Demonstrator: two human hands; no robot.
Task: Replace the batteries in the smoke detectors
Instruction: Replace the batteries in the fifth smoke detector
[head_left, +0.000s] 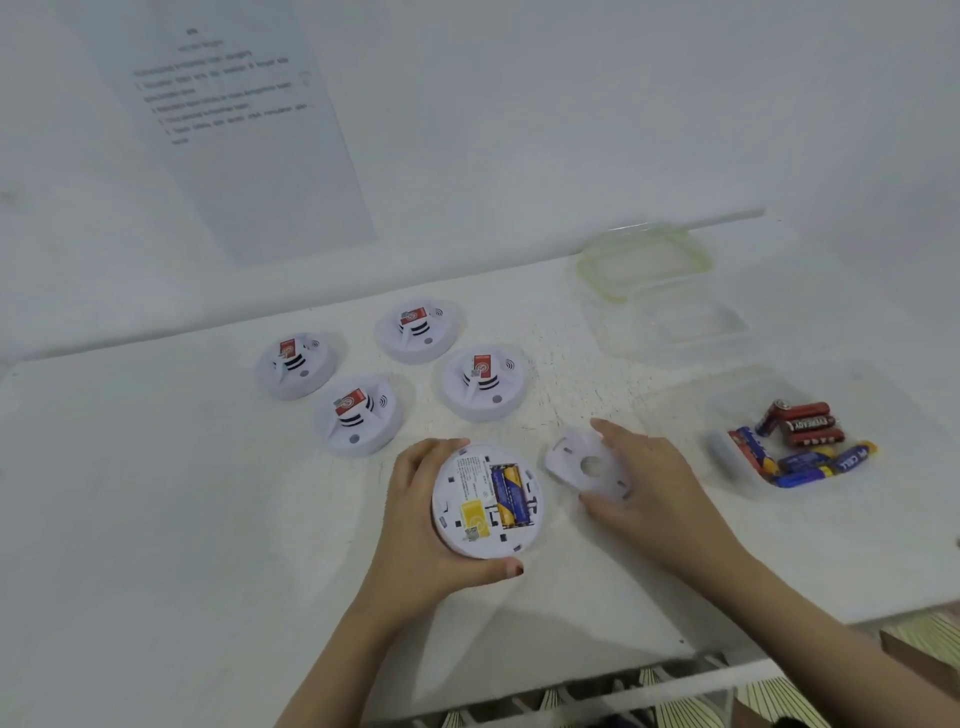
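Smoke detectors are the business here, five in all on the white bench (156, 493). Four detectors (360, 415) stand face-up in a loose cluster toward the back, red labels on their domes, backs closed as far as can be seen, so I judge them not yet opened. The fifth, the open detector (485, 501), lies on its face near the front edge, cupped around its rim by the left hand (415, 525), fingers curled at the far side and thumb at the near side. Its back plate (587, 465) is off and sits just to the right, pinched at its edge between thumb and fingers of the right hand (654, 478). Two blue and yellow batteries (506, 496) lie side by side in the compartment; whether these are old cells or fresh ones cannot be told. By my reckoning the job is barely begun.

To the right, a clear tub (737, 400) holds loose batteries (805, 441), red-black and blue-yellow. Behind it an empty container (670, 327) and green-rimmed lid (644, 260) are faint. The printed sheet (234, 130) on the wall is too blurred to read.
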